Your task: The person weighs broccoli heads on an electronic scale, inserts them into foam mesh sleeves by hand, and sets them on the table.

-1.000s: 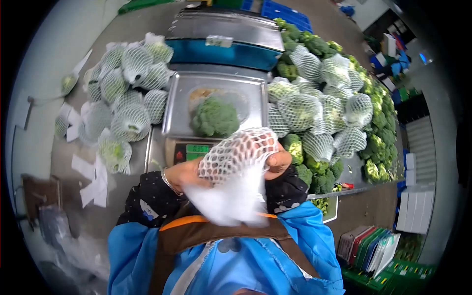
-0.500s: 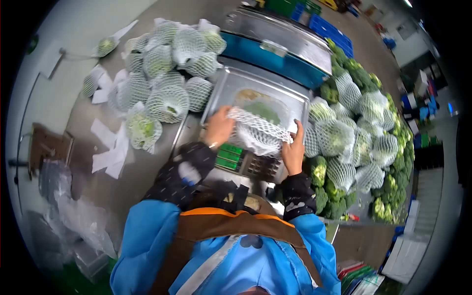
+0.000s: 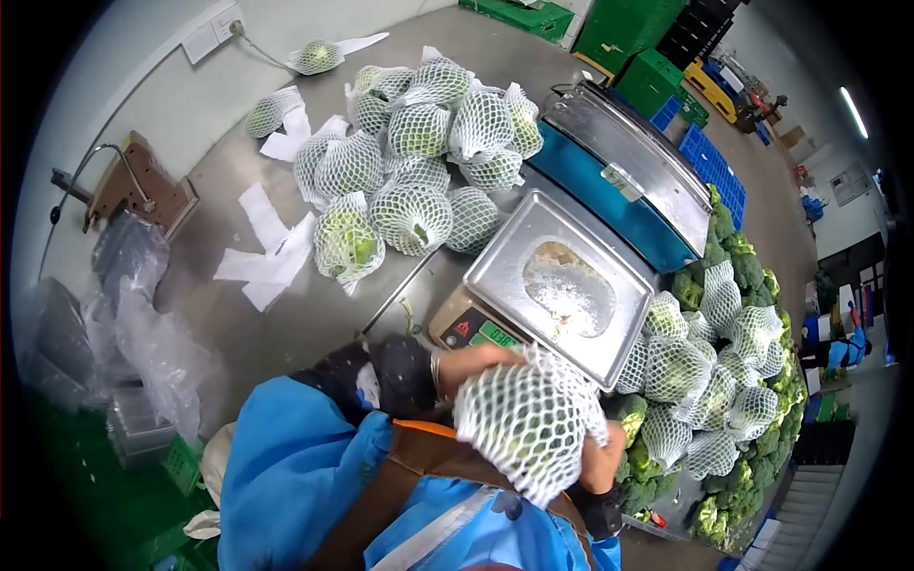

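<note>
Close to my chest, both hands hold a broccoli head wrapped in a white foam net (image 3: 524,423). My left hand (image 3: 468,366) is closed on the net's upper left edge, its fingertips partly hidden behind the mesh. My right hand (image 3: 602,461) grips the lower right side, with the net's gathered end beside it. Just beyond them stands a weighing scale with a metal tray (image 3: 500,257), whose surface shows wet brownish residue. Its green display (image 3: 497,333) is partly visible near my left wrist.
Netted broccoli (image 3: 411,217) lies piled at left, beside loose white foam strips (image 3: 276,262). More netted heads (image 3: 678,369) and bare broccoli (image 3: 733,257) are heaped at right. A blue-fronted metal machine (image 3: 619,181) stands behind the scale. Plastic bags (image 3: 152,333) hang at far left.
Both hands have drawn the net from over the scale tray towards my body, and it now bulges round the broccoli. My view has turned, shifting the table's contents.
</note>
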The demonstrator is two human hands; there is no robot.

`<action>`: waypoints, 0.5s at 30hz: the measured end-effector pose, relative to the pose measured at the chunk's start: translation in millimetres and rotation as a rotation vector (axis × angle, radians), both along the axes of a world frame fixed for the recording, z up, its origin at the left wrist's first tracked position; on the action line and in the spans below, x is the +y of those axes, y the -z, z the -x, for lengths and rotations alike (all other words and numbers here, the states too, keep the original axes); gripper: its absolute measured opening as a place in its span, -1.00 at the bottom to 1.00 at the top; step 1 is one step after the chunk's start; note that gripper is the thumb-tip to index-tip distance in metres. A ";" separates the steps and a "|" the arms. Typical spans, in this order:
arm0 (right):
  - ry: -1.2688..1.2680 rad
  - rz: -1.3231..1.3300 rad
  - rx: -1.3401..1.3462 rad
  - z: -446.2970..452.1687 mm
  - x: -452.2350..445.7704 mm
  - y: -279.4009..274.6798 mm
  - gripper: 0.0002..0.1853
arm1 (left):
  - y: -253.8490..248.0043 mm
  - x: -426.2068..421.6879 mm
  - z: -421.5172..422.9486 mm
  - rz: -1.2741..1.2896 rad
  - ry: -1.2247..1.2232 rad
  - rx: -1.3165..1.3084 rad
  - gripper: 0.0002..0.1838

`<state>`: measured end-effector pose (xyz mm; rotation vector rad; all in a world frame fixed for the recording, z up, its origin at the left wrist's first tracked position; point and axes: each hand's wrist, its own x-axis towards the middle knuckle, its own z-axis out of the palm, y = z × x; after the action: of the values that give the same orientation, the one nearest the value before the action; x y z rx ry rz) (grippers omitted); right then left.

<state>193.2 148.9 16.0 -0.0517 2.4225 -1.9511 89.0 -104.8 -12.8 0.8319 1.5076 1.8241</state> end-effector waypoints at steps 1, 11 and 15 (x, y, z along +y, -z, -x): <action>0.202 0.160 -0.025 5.8 -11.4 -16.6 -0.86 | -3.4 7.1 -12.8 -0.045 -0.052 -0.556 -0.69; 0.023 0.383 -0.599 22.0 -63.0 44.5 -0.77 | 60.2 -20.2 -18.3 -1.001 -0.601 -0.773 -0.38; 0.134 0.308 -0.359 35.6 -50.4 61.9 -0.87 | 14.6 -100.6 46.3 -0.870 -0.711 -0.753 -0.50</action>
<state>157.5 98.5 -45.9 0.4255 1.9343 -2.1496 42.7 -205.4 -27.3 -0.1715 0.4833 2.9211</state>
